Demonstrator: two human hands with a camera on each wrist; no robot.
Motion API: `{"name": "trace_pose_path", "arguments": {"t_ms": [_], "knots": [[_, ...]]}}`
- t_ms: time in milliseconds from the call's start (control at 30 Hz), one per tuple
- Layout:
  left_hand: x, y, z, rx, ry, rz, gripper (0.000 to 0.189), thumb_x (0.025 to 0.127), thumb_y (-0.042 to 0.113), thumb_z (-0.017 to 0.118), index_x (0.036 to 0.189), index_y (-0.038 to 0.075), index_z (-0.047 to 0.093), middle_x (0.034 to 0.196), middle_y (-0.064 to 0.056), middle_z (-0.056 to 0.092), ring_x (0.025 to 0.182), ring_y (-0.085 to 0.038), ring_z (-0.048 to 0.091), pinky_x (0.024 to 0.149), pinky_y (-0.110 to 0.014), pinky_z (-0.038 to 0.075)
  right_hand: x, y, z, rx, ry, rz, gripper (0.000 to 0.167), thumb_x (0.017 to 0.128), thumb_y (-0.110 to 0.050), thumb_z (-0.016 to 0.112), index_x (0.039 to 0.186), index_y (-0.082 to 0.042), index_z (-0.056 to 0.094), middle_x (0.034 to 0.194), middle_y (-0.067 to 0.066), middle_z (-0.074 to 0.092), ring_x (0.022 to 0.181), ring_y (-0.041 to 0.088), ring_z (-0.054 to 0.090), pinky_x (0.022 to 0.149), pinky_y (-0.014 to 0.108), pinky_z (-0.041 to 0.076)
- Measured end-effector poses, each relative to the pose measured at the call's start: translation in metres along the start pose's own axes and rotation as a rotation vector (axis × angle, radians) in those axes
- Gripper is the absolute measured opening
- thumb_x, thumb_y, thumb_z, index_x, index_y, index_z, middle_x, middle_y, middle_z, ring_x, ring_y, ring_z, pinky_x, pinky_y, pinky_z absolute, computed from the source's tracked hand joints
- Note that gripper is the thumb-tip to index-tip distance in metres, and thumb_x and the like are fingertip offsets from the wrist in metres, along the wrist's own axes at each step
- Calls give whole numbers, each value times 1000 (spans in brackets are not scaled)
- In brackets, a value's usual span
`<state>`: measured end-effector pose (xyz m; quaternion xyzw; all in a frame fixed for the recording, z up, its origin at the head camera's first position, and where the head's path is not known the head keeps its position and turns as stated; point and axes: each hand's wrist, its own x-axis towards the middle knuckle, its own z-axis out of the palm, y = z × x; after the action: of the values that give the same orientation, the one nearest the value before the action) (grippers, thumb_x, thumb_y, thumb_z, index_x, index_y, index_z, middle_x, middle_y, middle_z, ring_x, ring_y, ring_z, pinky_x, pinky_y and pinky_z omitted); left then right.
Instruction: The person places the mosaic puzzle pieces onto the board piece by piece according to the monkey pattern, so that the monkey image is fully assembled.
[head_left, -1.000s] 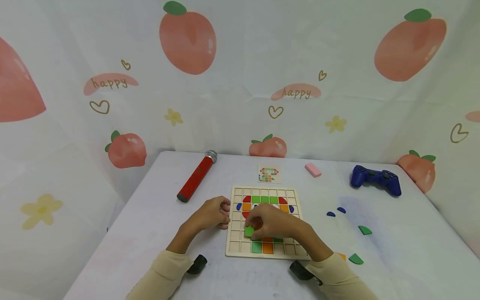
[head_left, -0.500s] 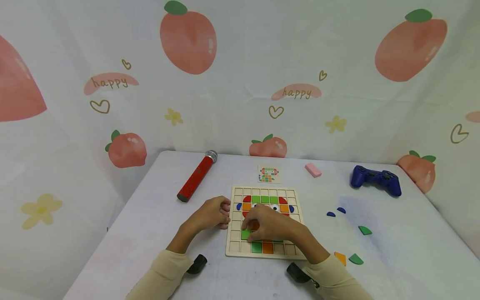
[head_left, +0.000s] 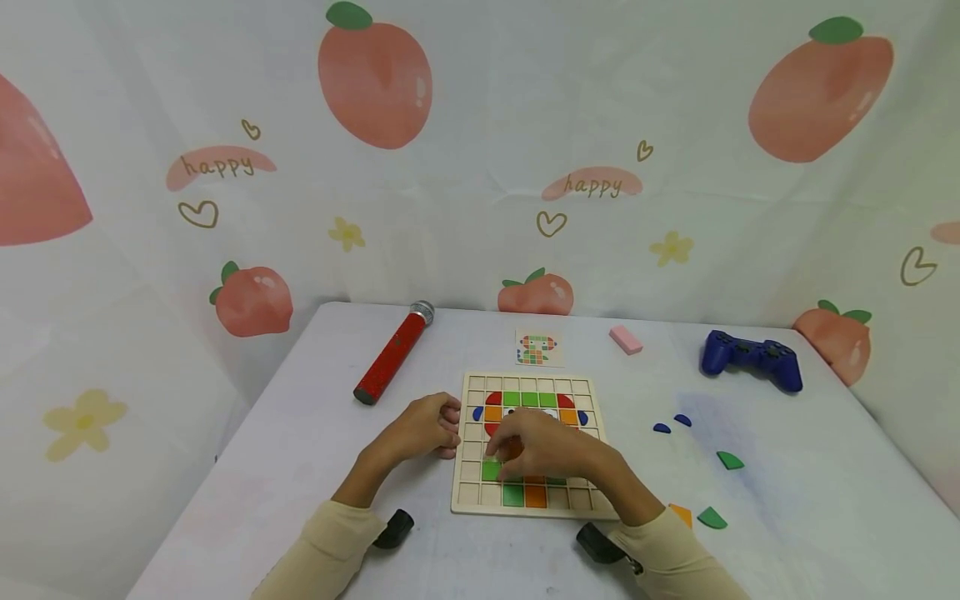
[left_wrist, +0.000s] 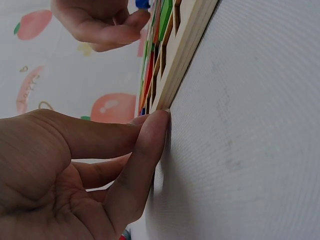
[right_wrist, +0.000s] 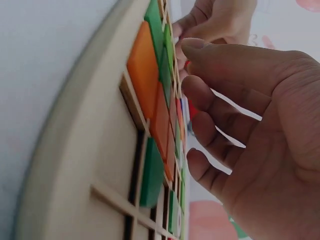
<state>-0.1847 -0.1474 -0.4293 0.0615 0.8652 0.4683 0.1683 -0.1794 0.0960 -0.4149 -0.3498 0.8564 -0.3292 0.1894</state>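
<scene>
A wooden grid puzzle board (head_left: 582,500) lies mid-table, with coloured pieces forming a figure in its cells. At its left edge my left hand (head_left: 427,427) pinches the rim between thumb and finger, as the left wrist view shows at the board edge (left_wrist: 187,55). My right hand (head_left: 551,443) hovers low over the board, thumb and fingers apart, holding nothing. Just under its fingertips a light green square (head_left: 491,471) sits in a cell. Orange pieces (right_wrist: 144,70) and a dark green quarter-round (right_wrist: 152,172) show close in the right wrist view. The right hand hides the figure's middle.
Behind the board lies a pattern card (head_left: 538,346); a pink block (head_left: 626,339) and a blue game controller (head_left: 752,358) are farther right. A red microphone (head_left: 393,354) lies left. Blue half-rounds (head_left: 662,428), green quarter-rounds (head_left: 712,517) and an orange piece (head_left: 682,514) lie right of the board.
The light green square, earlier between the right thumb and finger, now lies flat in its cell, let go. The right hand stays close above it; the left hand has not moved.
</scene>
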Motion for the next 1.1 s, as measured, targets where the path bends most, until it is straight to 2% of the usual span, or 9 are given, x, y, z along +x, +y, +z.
{"name": "trace_pose_path", "arguments": {"t_ms": [200, 433, 767, 1100], "knots": [[0, 0, 1, 15, 3, -4, 49, 89, -5, 76, 135, -5, 60, 106, -10, 64, 87, -18, 64, 72, -29, 66, -11, 10, -8, 15, 56, 41, 22, 92, -23, 83, 113, -18, 79, 105, -8, 69, 98, 16, 59, 86, 30, 55], [-2, 0, 1, 21, 11, 9, 49, 89, -6, 76, 135, -6, 60, 106, -10, 64, 87, -18, 65, 71, -29, 66, -34, 33, -23, -50, 160, 91, 21, 91, -25, 83, 112, -20, 79, 103, -9, 71, 98, 16, 60, 84, 30, 55], [-2, 0, 1, 33, 18, 4, 49, 89, -5, 76, 135, -5, 60, 106, -9, 64, 89, -18, 65, 72, -29, 66, -86, 61, -51, -48, 281, 192, 24, 90, -22, 82, 112, -15, 77, 95, -5, 65, 92, 17, 57, 71, 26, 50], [-2, 1, 1, 35, 19, 2, 49, 89, -5, 76, 136, -6, 60, 106, -10, 64, 88, -18, 64, 73, -29, 66, -136, 86, -71, -111, 370, 271, 27, 90, -24, 83, 114, -11, 77, 93, -5, 66, 86, 9, 57, 70, 23, 50]]}}
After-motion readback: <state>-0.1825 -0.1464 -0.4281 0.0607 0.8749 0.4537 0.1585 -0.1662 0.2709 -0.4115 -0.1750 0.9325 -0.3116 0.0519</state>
